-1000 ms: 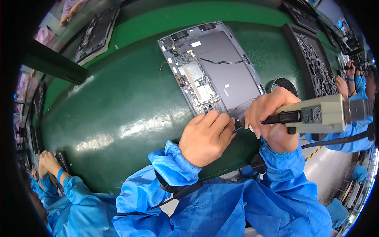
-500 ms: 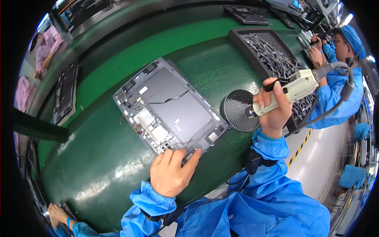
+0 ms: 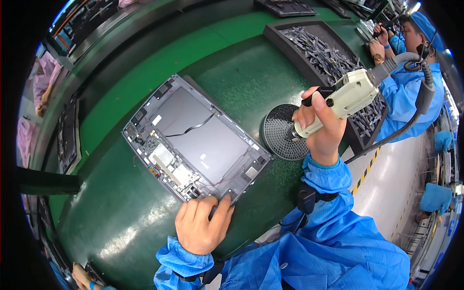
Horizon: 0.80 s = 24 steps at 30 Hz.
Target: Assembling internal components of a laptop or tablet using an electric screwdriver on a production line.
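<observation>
An open laptop base point(image 3: 208, 140), grey with bare circuit boards along its left side, lies at a slant on the green work surface. My left hand point(image 3: 203, 224) grips its near edge, fingers bent over the rim and thumb beside them. In my right hand point(image 3: 325, 128) is a cream electric screwdriver point(image 3: 349, 96) with a thick grey cable, the thumb lying along its black lever. Its nose points down at a round dark dish point(image 3: 278, 125) with a dimpled surface, close to the laptop base's right corner. The driver's tip cannot be made out clearly.
A black tray point(image 3: 290, 53) heaped with small dark parts stands beyond the dish. A co-worker in blue point(image 3: 411, 92) works at the right. Another laptop part point(image 3: 70, 135) lies at far left, near a dark green post point(image 3: 48, 182). More laptop parts point(image 3: 285, 7) lie at the back.
The whole scene has shifted slightly in view as my head moved. My left hand stays on the laptop base's near edge, and the screwdriver remains over the dish.
</observation>
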Tool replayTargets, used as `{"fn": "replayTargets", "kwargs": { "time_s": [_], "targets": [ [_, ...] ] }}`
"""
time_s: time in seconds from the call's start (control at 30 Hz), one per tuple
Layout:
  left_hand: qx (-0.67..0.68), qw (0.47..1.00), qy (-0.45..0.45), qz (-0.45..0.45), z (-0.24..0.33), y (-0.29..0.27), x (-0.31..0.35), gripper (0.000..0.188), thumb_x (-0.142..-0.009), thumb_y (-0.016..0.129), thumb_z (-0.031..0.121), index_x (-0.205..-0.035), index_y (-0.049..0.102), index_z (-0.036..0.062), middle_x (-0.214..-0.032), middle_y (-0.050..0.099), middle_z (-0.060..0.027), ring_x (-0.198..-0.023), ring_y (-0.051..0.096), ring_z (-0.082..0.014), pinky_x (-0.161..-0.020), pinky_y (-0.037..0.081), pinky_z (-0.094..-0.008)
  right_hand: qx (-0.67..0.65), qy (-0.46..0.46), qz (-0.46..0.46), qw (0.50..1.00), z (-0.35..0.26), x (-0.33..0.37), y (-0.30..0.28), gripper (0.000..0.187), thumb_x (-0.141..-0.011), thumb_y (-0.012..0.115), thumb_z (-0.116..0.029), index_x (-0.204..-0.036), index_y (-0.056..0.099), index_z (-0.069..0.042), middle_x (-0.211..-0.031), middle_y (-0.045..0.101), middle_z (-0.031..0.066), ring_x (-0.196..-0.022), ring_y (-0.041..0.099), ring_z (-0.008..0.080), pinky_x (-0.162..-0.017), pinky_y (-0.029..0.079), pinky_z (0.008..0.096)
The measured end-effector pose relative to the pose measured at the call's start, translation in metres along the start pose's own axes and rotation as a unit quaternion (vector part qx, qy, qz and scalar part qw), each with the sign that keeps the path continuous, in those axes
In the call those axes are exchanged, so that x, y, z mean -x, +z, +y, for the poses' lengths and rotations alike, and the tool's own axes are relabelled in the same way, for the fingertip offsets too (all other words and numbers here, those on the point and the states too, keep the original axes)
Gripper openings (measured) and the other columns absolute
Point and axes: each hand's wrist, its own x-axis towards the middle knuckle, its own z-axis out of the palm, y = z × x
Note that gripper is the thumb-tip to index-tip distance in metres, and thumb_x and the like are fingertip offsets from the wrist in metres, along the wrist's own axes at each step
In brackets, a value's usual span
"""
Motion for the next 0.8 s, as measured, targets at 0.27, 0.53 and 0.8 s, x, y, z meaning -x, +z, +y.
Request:
{"fn": "replayTargets", "kwargs": {
  "time_s": [0.27,0.53,0.8],
  "targets": [
    [0.001,1.000,0.002,0.008,-0.004,-0.008,0.005,0.039,-0.054,0.078,0.010,-0.091,0.065,0.0048,-0.082,0.055,-0.0053,-0.072,0.050,-0.0238,-0.062,0.040,-0.0349,-0.004,-0.016,-0.010,1.000,0.003,0.000,-0.002,0.024,-0.086,0.056,-0.019,-0.091,0.055,0.005,-0.053,0.044,0.0027,-0.046,0.046,0.0131,-0.051,0.043,0.0296],
    [0.026,0.999,0.007,-0.024,-0.017,-0.020,0.010,0.048,-0.051,0.079,0.019,-0.094,0.065,0.0050,-0.085,0.055,-0.0062,-0.074,0.051,-0.0239,-0.063,0.041,-0.0347,-0.064,-0.025,0.007,0.998,0.002,0.002,-0.001,0.023,-0.082,0.062,-0.013,-0.091,0.058,0.007,-0.055,0.048,0.0039,-0.046,0.048,0.0131,-0.049,0.046,0.0293],
    [0.074,0.997,0.011,0.005,-0.028,-0.014,0.017,0.046,-0.051,0.079,0.018,-0.090,0.060,0.0038,-0.093,0.056,-0.0075,-0.079,0.053,-0.0250,-0.066,0.047,-0.0350,-0.152,-0.020,-0.191,0.970,-0.028,0.028,0.031,0.034,-0.093,0.040,-0.027,-0.102,0.048,0.005,-0.057,0.037,-0.0001,-0.051,0.040,0.0118,-0.057,0.042,0.0302]
  ]
}}
